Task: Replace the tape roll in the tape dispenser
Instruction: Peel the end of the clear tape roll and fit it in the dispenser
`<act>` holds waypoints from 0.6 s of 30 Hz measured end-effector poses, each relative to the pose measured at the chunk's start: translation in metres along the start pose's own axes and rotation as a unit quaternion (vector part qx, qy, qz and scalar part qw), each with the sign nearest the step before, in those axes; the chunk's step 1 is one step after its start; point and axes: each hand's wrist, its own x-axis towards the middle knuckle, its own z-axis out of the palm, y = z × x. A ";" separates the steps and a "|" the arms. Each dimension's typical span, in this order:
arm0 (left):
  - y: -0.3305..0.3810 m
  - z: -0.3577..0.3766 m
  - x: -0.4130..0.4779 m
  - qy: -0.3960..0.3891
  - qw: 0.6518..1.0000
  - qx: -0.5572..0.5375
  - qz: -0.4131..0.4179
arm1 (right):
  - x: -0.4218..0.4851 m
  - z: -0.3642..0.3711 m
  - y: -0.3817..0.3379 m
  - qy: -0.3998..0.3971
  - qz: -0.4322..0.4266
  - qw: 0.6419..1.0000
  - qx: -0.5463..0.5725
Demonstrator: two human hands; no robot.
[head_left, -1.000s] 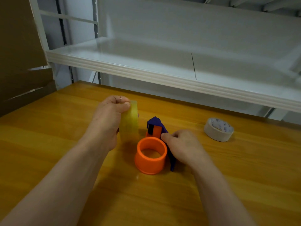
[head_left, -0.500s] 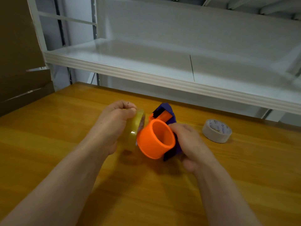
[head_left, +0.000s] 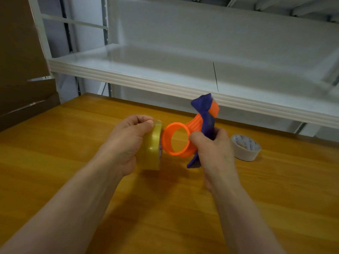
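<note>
My left hand (head_left: 126, 143) is gripping a yellowish clear tape roll (head_left: 152, 145) on edge above the worktop (head_left: 55, 143), just beside the orange hub of the tape dispenser (head_left: 185, 138) my right hand (head_left: 212, 153) is clutching. A white tape roll (head_left: 245, 147) is lying toward the far right edge.

Storeroom: white metal shelving (head_left: 165, 85), cardboard (head_left: 20, 52), wooden table (head_left: 55, 143).

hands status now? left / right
Left hand: closed on the yellow tape roll.
Right hand: closed on the dispenser.
</note>
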 end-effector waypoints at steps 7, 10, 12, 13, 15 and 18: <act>-0.003 0.012 -0.008 -0.016 0.998 -0.048 0.021 | -0.017 0.015 0.002 0.005 -0.122 0.985 -0.119; -0.004 0.013 -0.008 -0.012 0.997 -0.065 0.027 | -0.023 0.021 0.001 0.002 -0.154 0.977 -0.147; -0.004 0.013 -0.007 -0.002 0.997 -0.075 0.030 | -0.025 0.023 0.001 0.004 -0.169 0.971 -0.169; -0.004 0.012 -0.006 0.005 0.996 -0.082 0.031 | -0.026 0.024 0.001 0.002 -0.173 0.968 -0.181; -0.003 0.012 -0.006 0.015 0.995 -0.095 0.032 | -0.027 0.024 0.001 -0.007 -0.175 0.965 -0.196; -0.002 0.011 -0.006 0.014 0.994 -0.104 0.030 | -0.027 0.024 0.002 -0.017 -0.171 0.964 -0.204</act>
